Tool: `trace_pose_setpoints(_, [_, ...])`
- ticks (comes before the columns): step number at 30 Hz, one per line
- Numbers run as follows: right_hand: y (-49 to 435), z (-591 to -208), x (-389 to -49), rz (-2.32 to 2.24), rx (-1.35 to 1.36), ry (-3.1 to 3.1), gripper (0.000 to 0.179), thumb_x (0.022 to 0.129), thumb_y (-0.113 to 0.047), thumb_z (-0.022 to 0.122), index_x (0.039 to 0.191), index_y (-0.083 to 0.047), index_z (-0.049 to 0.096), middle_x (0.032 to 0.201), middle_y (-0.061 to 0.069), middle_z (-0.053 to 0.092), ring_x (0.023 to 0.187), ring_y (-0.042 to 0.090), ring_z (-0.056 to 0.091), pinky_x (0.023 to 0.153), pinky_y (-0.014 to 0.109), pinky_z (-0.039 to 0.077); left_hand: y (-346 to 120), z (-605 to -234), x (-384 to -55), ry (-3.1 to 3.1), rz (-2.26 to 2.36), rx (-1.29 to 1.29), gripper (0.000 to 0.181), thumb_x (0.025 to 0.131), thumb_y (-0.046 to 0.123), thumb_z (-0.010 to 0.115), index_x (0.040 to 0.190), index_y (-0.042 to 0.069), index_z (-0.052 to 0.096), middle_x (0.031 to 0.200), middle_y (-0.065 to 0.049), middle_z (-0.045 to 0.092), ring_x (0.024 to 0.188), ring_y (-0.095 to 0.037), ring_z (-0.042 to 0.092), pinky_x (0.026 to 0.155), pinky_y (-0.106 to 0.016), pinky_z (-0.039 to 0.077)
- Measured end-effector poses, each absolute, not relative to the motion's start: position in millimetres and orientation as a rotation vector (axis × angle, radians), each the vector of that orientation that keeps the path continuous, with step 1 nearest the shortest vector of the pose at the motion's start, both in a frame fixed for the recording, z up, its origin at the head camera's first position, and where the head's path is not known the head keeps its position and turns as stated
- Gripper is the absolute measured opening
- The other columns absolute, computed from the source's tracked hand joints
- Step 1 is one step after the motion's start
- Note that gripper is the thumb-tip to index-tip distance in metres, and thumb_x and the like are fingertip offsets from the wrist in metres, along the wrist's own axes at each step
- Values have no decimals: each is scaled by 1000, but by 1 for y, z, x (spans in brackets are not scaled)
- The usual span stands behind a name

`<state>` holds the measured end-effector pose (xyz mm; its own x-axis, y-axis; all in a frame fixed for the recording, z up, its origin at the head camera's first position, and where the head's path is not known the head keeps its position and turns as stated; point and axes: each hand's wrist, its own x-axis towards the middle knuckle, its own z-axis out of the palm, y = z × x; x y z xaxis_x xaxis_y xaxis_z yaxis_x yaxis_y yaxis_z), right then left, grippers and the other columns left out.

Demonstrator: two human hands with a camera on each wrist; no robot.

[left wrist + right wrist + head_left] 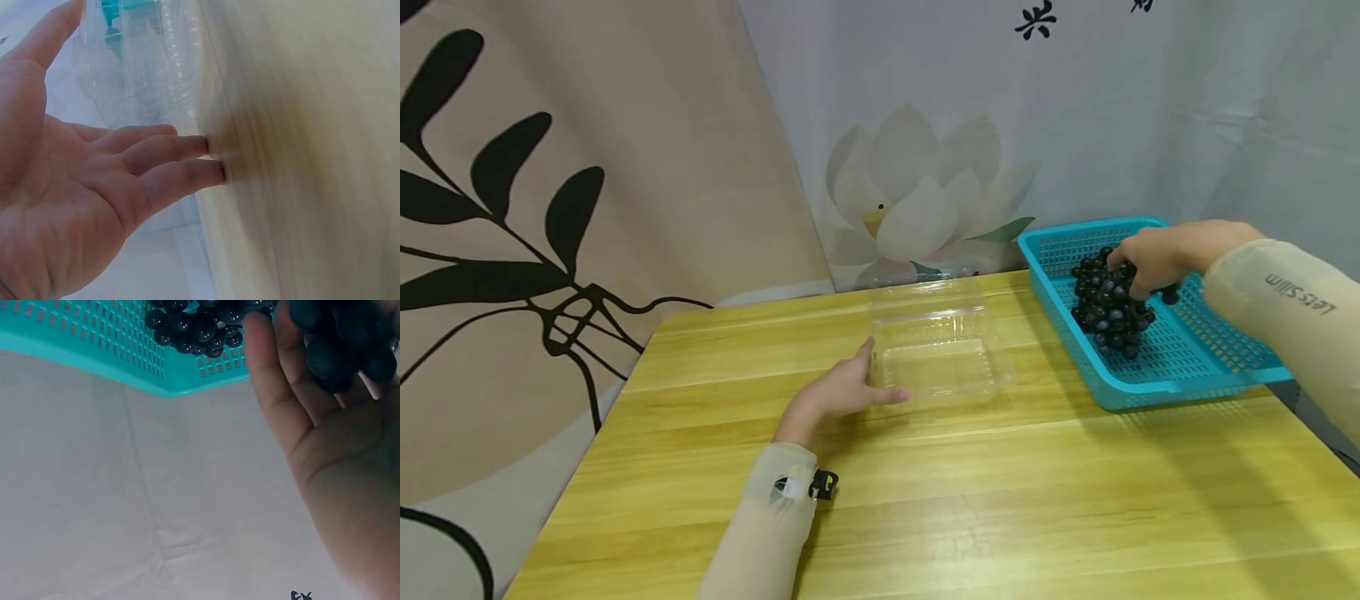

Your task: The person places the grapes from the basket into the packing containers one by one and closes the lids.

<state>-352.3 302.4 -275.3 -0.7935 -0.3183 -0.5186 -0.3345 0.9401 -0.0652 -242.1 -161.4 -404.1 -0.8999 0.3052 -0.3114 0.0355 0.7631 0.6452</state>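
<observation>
A clear plastic clamshell box [936, 367] stands with its lid raised on the wooden table, in the middle of the head view. At its left side is my left hand [842, 387], thumb and fingers spread along its near left corner. In the left wrist view the fingers [178, 178] are fairly straight, their tips at the tabletop. Dark grapes [1108, 312] lie in a bunch inside the turquoise plastic basket [1138, 389]. My right hand [1157, 254] reaches into the basket from the right and grips the upper part of the bunch. In the right wrist view, grapes [344, 340] sit between its fingers.
The basket stands at the table's back right corner, its mesh walls rising around the grapes. A printed curtain [917, 100] hangs right behind the table [970, 492]. The table's left edge runs diagonally toward the front.
</observation>
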Motion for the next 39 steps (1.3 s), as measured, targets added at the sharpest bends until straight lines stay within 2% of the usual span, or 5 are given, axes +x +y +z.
trace_pose_setpoints(7, [302,-268,-352,44,-475,2567,74,93,-4,69,158,12,36,155,49,33,96,30,60,67,37,52,-160,-404,-243,2569,912,260,126,92,61,77,172,13,-8,177,-21,17,164,-37,25,135,-53,24])
trace_pose_setpoints(14, [302,-260,-354,24,-439,2540,79,89,-4,67,159,13,33,155,49,34,60,14,34,56,31,38,-161,-402,-244,2590,894,274,126,92,62,77,172,12,-6,176,-22,21,162,-38,30,134,-54,27])
trace_pose_setpoints(24, [304,-239,-348,50,-414,2483,78,89,-3,65,157,14,32,139,41,43,58,12,30,55,29,35,-159,-405,-245,2583,893,284,123,94,61,75,172,12,-6,177,-20,22,162,-37,30,133,-54,28])
trace_pose_setpoints(32, [301,-215,-349,49,-412,2472,80,89,-7,67,158,14,32,149,51,31,61,13,33,59,32,41,-158,-404,-244,2596,880,281,125,92,63,76,172,12,-5,175,-23,26,161,-38,32,133,-54,29])
trace_pose_setpoints(39, [296,-198,-353,100,-449,2516,76,90,-9,67,156,14,36,137,42,46,58,13,32,56,31,40,-159,-403,-244,2599,858,281,125,91,64,76,173,15,-5,174,-22,29,160,-37,35,133,-53,30])
